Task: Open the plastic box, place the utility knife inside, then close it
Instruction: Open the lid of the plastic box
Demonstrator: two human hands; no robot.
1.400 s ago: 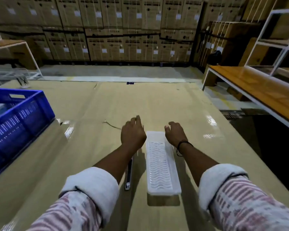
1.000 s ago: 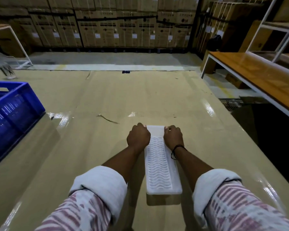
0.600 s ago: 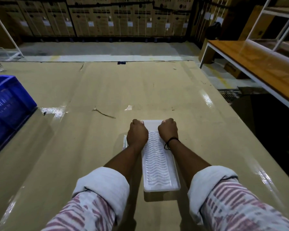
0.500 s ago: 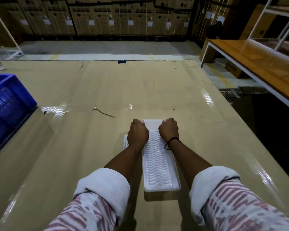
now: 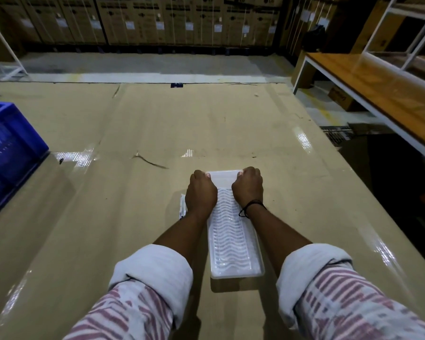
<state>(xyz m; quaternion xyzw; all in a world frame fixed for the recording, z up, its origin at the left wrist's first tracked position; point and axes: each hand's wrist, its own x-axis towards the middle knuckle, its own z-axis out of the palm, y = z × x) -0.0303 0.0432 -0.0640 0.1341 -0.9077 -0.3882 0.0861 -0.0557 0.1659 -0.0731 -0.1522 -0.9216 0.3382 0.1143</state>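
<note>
A long translucent white plastic box [image 5: 233, 244] with a wavy ribbed lid lies lengthwise on the cardboard-covered table [image 5: 157, 123], its lid down. My left hand [image 5: 200, 195] curls over the box's far left corner. My right hand [image 5: 247, 190], with a black band at the wrist, curls over the far right corner. Just left of my left wrist a pale slim end of the utility knife [image 5: 182, 208] shows. The rest of the knife is hidden under my left forearm.
A blue plastic crate [image 5: 8, 148] stands at the table's left edge. A wooden bench with a white frame [image 5: 378, 82] runs along the right, across a dark gap. Stacked cartons [image 5: 182, 18] line the back wall.
My hands went from hovering with spread fingers beside the box's far end to closing on its two far corners. In the last half second they have held still.
</note>
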